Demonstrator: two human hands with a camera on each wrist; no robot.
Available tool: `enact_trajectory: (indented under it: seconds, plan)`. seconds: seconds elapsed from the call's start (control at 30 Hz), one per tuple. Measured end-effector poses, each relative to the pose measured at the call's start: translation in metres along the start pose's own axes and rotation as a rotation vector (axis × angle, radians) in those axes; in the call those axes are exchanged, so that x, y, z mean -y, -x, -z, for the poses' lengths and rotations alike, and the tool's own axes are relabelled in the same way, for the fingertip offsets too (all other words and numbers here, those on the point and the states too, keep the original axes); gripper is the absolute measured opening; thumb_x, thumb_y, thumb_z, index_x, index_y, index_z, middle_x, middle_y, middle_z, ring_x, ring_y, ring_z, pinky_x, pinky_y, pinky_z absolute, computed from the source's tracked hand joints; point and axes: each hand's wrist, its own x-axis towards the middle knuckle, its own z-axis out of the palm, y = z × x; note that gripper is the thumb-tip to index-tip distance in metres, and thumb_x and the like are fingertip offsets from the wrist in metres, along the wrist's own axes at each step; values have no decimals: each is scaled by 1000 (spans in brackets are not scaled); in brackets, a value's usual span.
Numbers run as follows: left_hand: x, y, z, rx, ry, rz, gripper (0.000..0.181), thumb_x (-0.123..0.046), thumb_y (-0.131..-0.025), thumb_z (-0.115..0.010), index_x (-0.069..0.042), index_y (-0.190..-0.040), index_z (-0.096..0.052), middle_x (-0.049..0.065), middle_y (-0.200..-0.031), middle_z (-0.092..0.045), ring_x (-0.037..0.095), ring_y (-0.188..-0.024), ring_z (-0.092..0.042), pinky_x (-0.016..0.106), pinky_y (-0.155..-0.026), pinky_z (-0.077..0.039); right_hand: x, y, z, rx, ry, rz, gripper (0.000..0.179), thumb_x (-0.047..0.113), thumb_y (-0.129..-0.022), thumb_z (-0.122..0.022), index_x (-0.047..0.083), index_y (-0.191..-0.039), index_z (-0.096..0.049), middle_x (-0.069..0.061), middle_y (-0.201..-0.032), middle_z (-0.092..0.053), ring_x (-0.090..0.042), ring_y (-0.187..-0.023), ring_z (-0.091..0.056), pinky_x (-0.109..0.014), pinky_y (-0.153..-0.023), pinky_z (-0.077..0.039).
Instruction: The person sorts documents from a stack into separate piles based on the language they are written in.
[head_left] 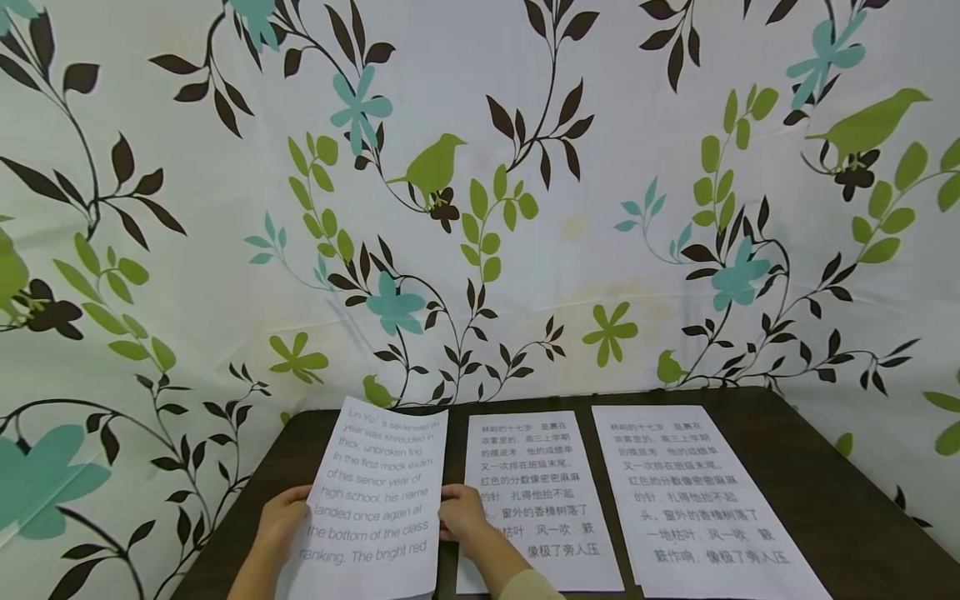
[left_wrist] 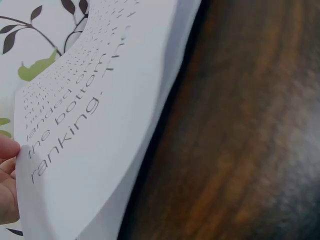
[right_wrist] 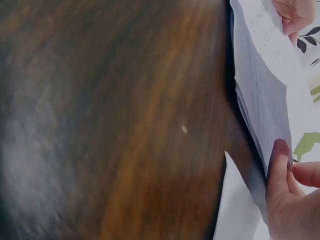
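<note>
A white sheet of paper (head_left: pixel 375 500) with printed English text is held up at the left of the table, its upper part bowed. My left hand (head_left: pixel 283 518) grips its left edge; in the left wrist view, fingertips (left_wrist: pixel 9 149) show at that edge. The right edge is pinched by my right hand (head_left: pixel 463 517), thumb and fingers on either side of it in the right wrist view. Beneath the raised sheet, more paper layers (right_wrist: pixel 245 107) show in that view. The right forearm crosses over a middle sheet (head_left: pixel 540 500) printed with Chinese text.
Another Chinese-text sheet (head_left: pixel 697 500) lies to the right of the middle one. All of it is on a dark wooden table (head_left: pixel 825 467). Behind the table's far edge hangs a white cloth (head_left: pixel 480 317) patterned with leaves, birds and flowers.
</note>
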Motion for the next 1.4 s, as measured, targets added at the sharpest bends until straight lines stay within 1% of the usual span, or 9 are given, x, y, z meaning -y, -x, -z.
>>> enact_trajectory:
  seconds: [0.17,0.33,0.5,0.67,0.8,0.9,1.0,1.17,1.4]
  plan:
    - [2,3,-4,-15,-52,8,41,5,-74,-36,15,-113,-44,24,-91,-53,23,-67,-51,30,-54,-41,-5,-1,1,13,-23,-41,39,-11,-69,-45,-9,-108,-51,-7,-74,-53,-16,-60,-53,-28,-51,-48]
    - [4,1,-4,-46,-52,14,40,4,-75,-37,15,-112,-44,27,-93,-51,24,-68,-51,30,-55,-41,-3,-2,2,51,-12,-42,38,-9,-71,-46,-10,-109,-49,-7,-76,-54,-18,-62,-55,-29,-54,-49]
    - [7,-3,-6,-86,-39,26,36,-1,-81,-40,14,-113,-43,31,-101,-48,31,-78,-51,41,-67,-43,3,-4,4,111,57,-79,40,-5,-74,-49,-11,-114,-45,-9,-80,-53,-19,-67,-55,-31,-58,-49]
    - [22,-15,-8,-104,-33,43,38,-8,-85,-42,12,-117,-39,34,-114,-39,41,-98,-42,53,-86,-30,10,-2,4,157,120,-65,34,-2,-76,-52,-11,-109,-50,-11,-80,-52,-20,-68,-55,-32,-59,-49]
    - [44,-31,-10,-133,-48,43,40,-15,-86,-43,8,-119,-39,31,-118,-37,42,-104,-36,54,-90,-24,15,2,4,170,164,2,21,-1,-76,-53,-7,-96,-57,-8,-76,-54,-19,-67,-56,-34,-59,-49]
    - [54,-38,-13,-122,-53,35,45,-22,-86,-45,6,-120,-38,29,-118,-37,41,-104,-37,54,-89,-25,18,3,6,174,207,29,21,0,-77,-53,-8,-96,-57,-6,-77,-55,-21,-71,-56,-35,-61,-49]
    - [55,-40,-17,-94,-71,21,50,-30,-87,-44,5,-121,-37,28,-118,-39,38,-102,-40,53,-87,-29,21,2,10,158,245,43,26,1,-76,-55,-12,-100,-54,-10,-81,-55,-26,-76,-56,-37,-63,-49]
    - [54,-44,-25,-105,-111,-17,61,-41,-85,-44,4,-125,-35,26,-116,-42,34,-98,-45,49,-83,-34,24,-2,19,145,279,22,40,5,-77,-57,-15,-110,-46,-19,-90,-55,-33,-81,-56,-39,-65,-49]
    - [44,-47,-45,-70,-70,-18,80,-60,-77,-44,-1,-130,-30,22,-113,-47,27,-87,-53,38,-70,-43,25,-3,31,136,266,32,44,7,-76,-59,-12,-114,-45,-21,-94,-55,-34,-84,-56,-40,-66,-48]
